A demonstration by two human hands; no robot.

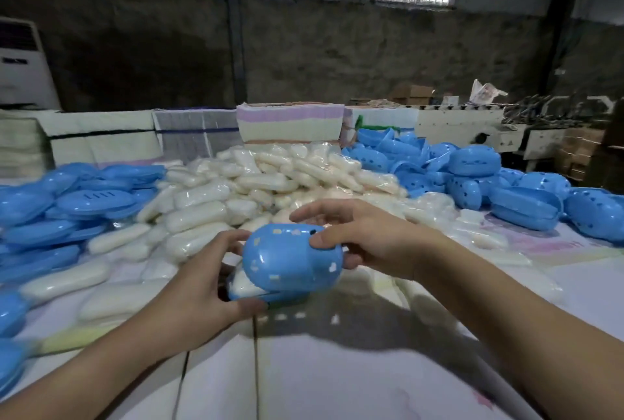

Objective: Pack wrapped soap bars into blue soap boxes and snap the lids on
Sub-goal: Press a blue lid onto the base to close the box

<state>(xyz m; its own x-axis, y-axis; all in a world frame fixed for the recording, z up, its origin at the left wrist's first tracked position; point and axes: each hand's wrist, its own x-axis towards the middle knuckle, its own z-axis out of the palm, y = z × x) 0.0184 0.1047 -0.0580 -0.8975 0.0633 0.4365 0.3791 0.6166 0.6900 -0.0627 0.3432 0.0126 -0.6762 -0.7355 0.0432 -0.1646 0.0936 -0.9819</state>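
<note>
I hold a blue soap box above the table's middle. My right hand (351,237) grips the perforated blue lid (290,257), thumb on its top, tilted over the lower half. My left hand (206,281) holds the blue base (256,296) from the left, thumb under its front edge. A white wrapped soap bar (243,284) shows in the gap between lid and base. The lid's left side stands open above the base.
A big heap of wrapped soap bars (270,179) fills the table's middle. Flat blue box parts (67,210) are stacked at the left, perforated blue lids (472,173) piled at the right. Bundled stacks (290,125) line the table's far edge. The white table top (320,379) lies near me.
</note>
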